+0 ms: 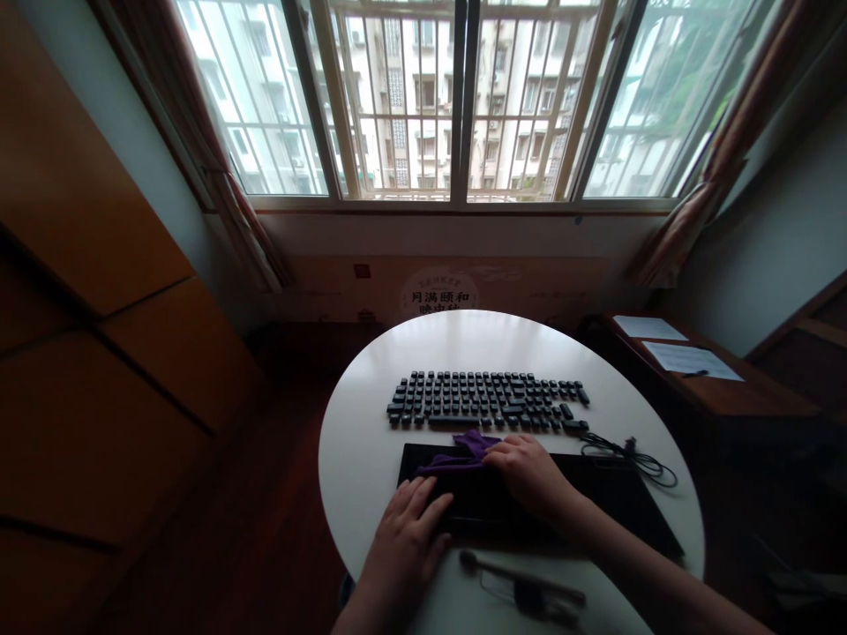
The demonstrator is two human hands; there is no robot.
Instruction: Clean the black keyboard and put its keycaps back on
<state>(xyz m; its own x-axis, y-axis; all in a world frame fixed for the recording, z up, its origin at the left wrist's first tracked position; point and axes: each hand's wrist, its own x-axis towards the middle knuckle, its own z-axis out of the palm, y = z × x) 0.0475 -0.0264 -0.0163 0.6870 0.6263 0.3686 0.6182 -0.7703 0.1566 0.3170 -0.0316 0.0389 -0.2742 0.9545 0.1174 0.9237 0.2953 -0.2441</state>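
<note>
A dark keyboard base (609, 494) lies across the round white table. My right hand (529, 472) is closed on a crumpled purple cloth (469, 450), pressed against the upper part of the base. My left hand (410, 529) rests with fingers stretched out over the base's left end. Beyond the base, loose black keycaps (473, 397) stand in rows in a keyboard layout. A coiled black cable (641, 463) lies by the base's upper right edge. Below the base is a blurred thin tool with a dark tip, perhaps a brush (529, 573), with other small dark items beside it.
The round white table (476, 339) stands before a barred window (423, 106). On the right, a low brown table (760, 397) bears papers (692, 360) and a pen (694, 374). An orange-brown cabinet (152, 379) fills the left side.
</note>
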